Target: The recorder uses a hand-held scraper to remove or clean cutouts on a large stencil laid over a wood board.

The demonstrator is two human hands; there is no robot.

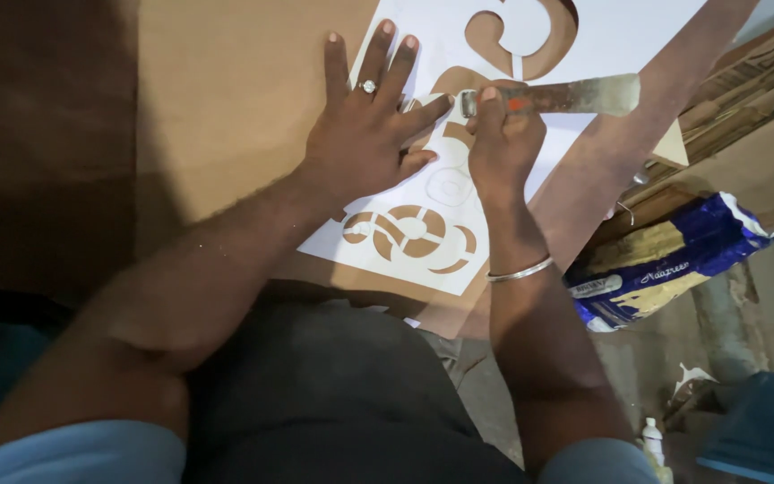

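Note:
My left hand [365,134], with a ring on one finger, lies flat with fingers spread on a white paper stencil [432,260] that covers a brown board [226,99]. The stencil has curled shapes cut out of it, so the brown shows through. My right hand [502,143], a metal bangle on its wrist, grips a metal scraper [575,94] whose flat blade points right. The tool's near end meets the stencil beside my left index fingertip.
A blue and yellow plastic sack [665,264] lies on the floor at the right, below stacked wooden boards [754,81]. A small white bottle [652,439] stands near the bottom right. My dark-clothed lap fills the bottom centre.

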